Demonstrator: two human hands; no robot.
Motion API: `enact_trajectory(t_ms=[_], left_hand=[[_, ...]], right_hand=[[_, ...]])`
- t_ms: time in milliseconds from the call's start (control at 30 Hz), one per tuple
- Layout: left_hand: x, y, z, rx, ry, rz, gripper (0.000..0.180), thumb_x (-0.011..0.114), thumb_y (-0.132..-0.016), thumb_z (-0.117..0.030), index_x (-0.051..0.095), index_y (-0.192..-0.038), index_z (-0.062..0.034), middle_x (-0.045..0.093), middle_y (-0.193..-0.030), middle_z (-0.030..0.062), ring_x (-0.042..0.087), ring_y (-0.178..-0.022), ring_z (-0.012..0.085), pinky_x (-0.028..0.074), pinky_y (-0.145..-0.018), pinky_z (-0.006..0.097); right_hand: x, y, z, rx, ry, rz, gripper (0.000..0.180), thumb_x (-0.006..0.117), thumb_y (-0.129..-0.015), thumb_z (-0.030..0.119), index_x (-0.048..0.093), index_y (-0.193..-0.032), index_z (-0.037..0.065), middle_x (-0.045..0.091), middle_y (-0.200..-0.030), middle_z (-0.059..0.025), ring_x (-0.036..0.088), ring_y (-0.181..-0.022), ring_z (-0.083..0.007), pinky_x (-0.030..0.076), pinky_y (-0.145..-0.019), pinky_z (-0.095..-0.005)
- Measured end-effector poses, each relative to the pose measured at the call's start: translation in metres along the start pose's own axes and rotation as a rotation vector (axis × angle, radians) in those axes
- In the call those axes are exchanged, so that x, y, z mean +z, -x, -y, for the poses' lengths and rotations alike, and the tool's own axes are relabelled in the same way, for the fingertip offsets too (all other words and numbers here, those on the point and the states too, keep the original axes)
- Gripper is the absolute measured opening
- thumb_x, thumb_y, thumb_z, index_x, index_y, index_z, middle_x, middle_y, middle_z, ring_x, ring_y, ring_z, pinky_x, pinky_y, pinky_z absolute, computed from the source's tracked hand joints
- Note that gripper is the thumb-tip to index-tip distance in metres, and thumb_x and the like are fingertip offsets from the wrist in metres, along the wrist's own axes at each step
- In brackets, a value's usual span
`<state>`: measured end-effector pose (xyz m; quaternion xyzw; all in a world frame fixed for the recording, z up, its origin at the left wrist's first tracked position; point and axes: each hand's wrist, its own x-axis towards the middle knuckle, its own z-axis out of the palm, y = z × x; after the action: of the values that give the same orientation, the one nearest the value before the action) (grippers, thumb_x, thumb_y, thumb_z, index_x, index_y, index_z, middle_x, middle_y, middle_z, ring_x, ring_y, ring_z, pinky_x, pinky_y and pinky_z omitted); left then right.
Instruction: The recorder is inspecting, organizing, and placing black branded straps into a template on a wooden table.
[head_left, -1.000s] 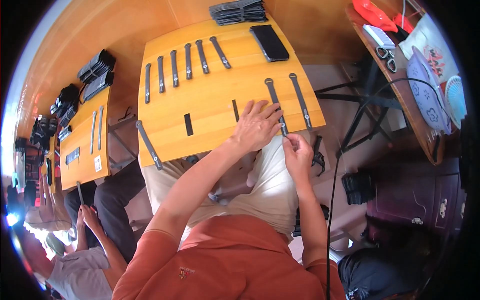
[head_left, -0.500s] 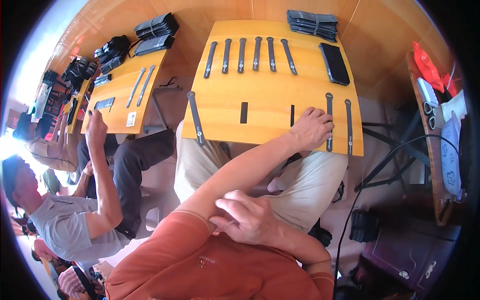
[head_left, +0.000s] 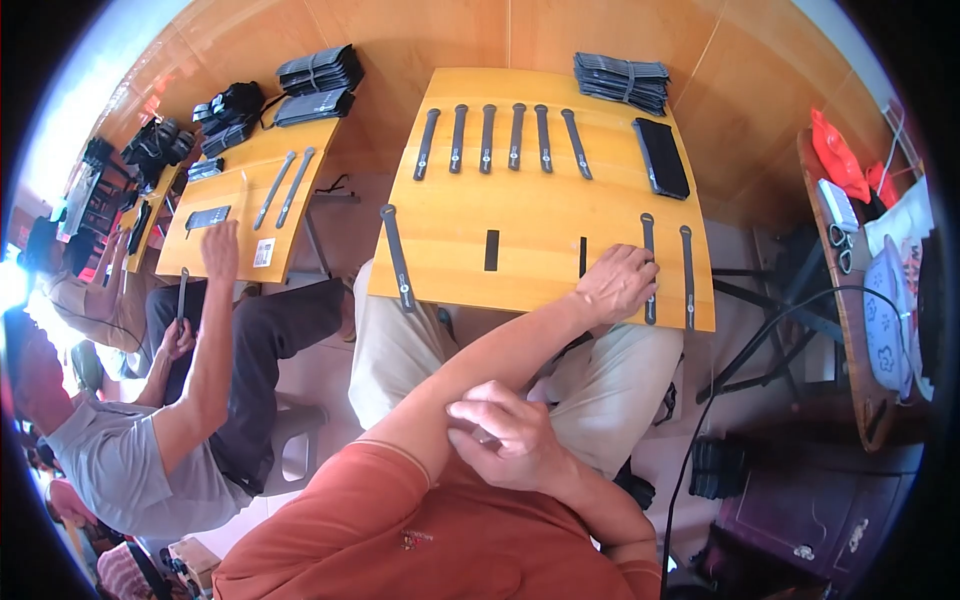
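Observation:
My left arm reaches across to the right, and my left hand (head_left: 618, 280) rests on the yellow table (head_left: 540, 215), fingers bent but a little apart. Its fingertips lie against a dark grey strap (head_left: 648, 232) with a rounded end; the hand covers part of it. Another such strap (head_left: 688, 275) lies to the right. My right hand (head_left: 505, 430) is held in front of my chest, fingers curled in against my left forearm, with nothing visible in them. Two short black strips (head_left: 492, 250) lie mid-table, and a single strap (head_left: 397, 258) is at the left edge.
Several straps (head_left: 516, 138) line the table's far side. A black pouch (head_left: 661, 160) and a tied dark bundle (head_left: 622, 82) sit at the far right. A co-worker (head_left: 135, 450) sits left at another table (head_left: 300, 215). A black cable (head_left: 715, 370) hangs on the right.
The table sits lower in the view. My left hand stays at the same strap; my right hand has shifted slightly along my forearm. The co-worker's raised hand has moved right, and a strap now shows at their other hand.

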<state>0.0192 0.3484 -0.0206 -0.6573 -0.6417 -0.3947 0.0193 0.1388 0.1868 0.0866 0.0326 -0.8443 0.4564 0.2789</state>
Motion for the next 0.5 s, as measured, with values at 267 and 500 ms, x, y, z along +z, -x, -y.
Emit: enact_trajectory(t_ms=[267,500], left_hand=[[-0.005,0.000,-0.002,-0.013,0.009,0.005,0.028,0.062,-0.097,-0.024,0.068,-0.112,-0.0017,0.066,-0.117,0.0144,0.061,-0.113,0.0341,0.048,-0.102,0.044],[-0.003,0.000,0.000,-0.001,0.075,-0.090,0.027,0.060,-0.098,-0.025,0.068,-0.106,-0.0007,0.065,-0.111,0.0159,0.060,-0.109,0.0345,0.050,-0.098,0.044]], right_hand=[[-0.009,-0.008,0.004,0.121,-0.149,0.062,0.032,0.085,-0.076,0.004,0.067,-0.102,0.006,0.068,-0.092,-0.0059,0.069,-0.063,-0.0161,0.053,-0.051,-0.0278],[-0.001,-0.007,-0.008,0.064,0.058,-0.030,0.026,0.078,-0.076,-0.003,0.063,-0.096,0.005,0.067,-0.090,-0.0061,0.067,-0.064,-0.0183,0.052,-0.050,-0.0309]])
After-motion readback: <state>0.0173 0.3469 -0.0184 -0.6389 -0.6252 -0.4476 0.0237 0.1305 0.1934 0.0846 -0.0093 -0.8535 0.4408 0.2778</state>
